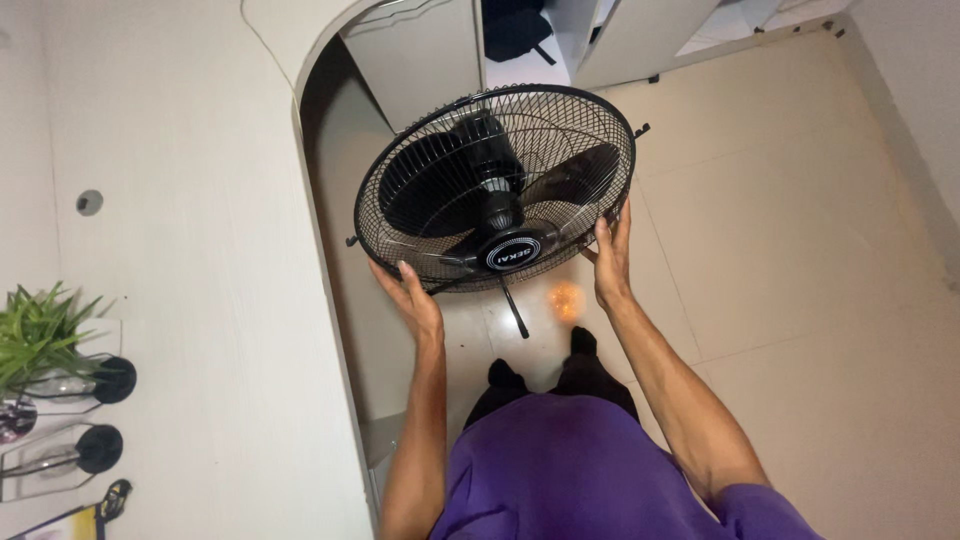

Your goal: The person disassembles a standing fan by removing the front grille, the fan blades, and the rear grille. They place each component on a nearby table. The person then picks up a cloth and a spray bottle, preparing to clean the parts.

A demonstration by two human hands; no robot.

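A black electric fan with a round wire cage and dark blades is held up in front of me, tilted, above the floor. My left hand grips the cage rim at its lower left. My right hand grips the rim at the lower right. A thin black rod hangs down from the fan's hub. Below are my purple shirt and dark-socked feet.
A white desk top runs along the left, with a cable hole, a green plant and two dark-capped objects at its edge. Beige floor tiles spread to the right. Cabinet panels stand at the top.
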